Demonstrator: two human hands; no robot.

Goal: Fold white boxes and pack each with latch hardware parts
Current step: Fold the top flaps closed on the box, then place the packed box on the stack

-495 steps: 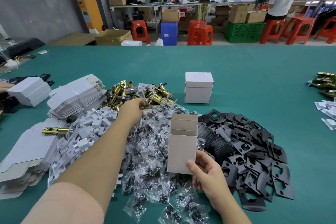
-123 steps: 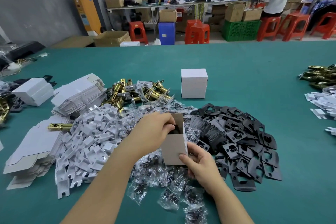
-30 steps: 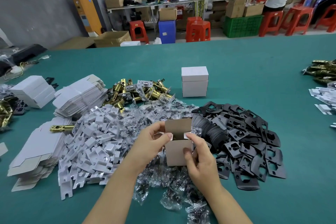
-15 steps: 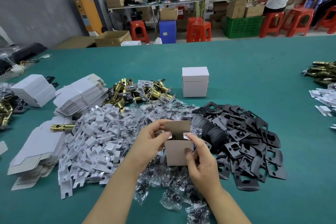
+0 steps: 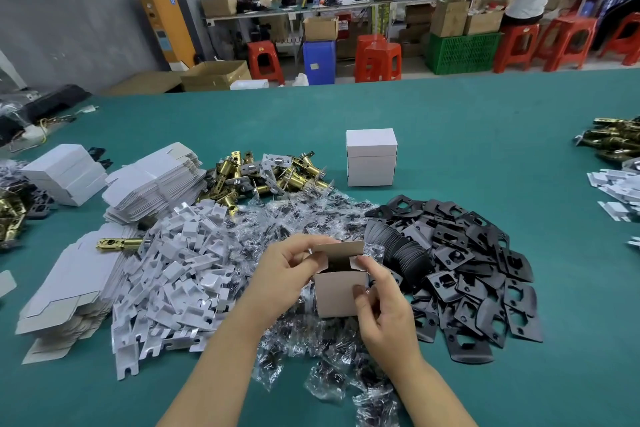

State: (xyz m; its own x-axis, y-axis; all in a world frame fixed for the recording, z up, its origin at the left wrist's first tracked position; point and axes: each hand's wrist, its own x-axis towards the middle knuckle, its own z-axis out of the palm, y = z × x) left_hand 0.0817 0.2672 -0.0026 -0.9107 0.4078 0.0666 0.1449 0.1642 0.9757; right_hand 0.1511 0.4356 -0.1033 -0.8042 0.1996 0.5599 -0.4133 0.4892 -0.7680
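the box (image 5: 337, 293) stands upright between both hands above the screw bags, mouth up. the left hand (image 5: 287, 270) pinches its left side flap, the right hand (image 5: 379, 302) grips its right wall; the lid (image 5: 341, 248) stands behind, to fold toward the person.

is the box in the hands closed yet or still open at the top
Open. The box has its top flap standing up, with a dark gap below it. The left hand pinches the flap; the right hand grips the box.
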